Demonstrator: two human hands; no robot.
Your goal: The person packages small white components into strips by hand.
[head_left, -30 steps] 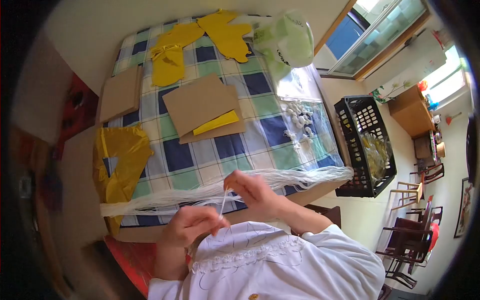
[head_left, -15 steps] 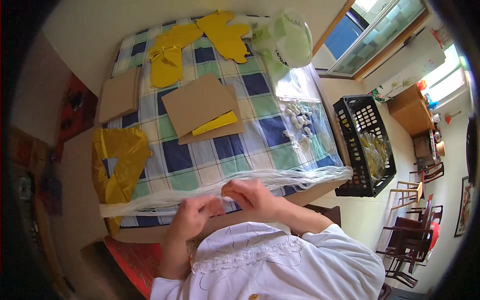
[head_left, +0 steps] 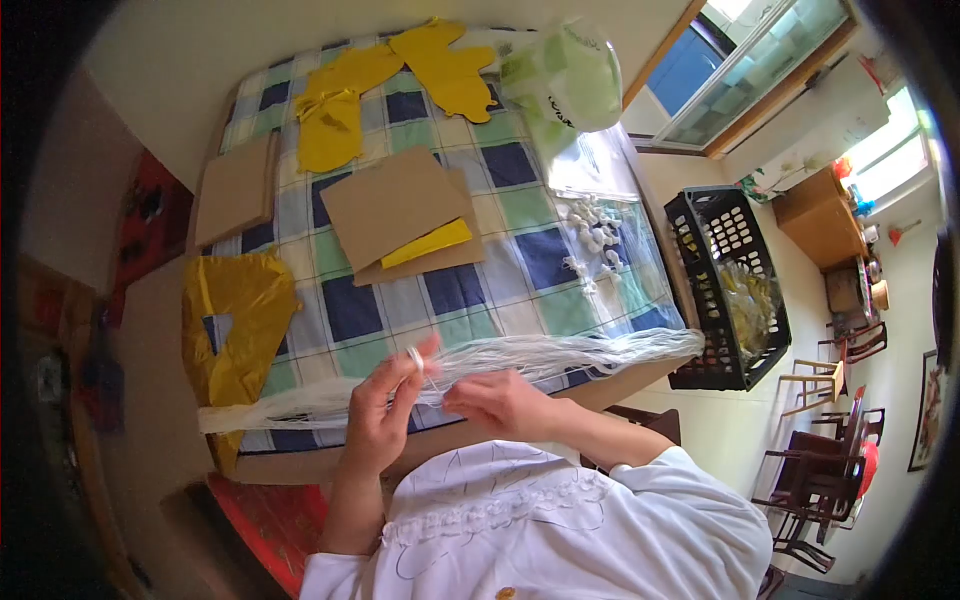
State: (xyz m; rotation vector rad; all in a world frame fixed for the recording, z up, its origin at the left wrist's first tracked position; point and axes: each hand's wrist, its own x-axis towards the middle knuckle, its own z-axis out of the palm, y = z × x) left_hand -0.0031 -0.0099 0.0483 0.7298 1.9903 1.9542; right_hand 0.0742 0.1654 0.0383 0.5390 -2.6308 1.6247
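While smooth white thread rings the loosely parted left grip, the right grip pinches its strand.

Matt cloth is seen in the checked cover, smooth cardboard in the boards — a sheen is shown by the gold sheet and white strands.

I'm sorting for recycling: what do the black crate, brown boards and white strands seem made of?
Crate: probably plastic, its walls regularly perforated. Boards: likely cardboard, matte and plain brown. Strands: thin, faintly glossy thread; cotton or synthetic, unclear.
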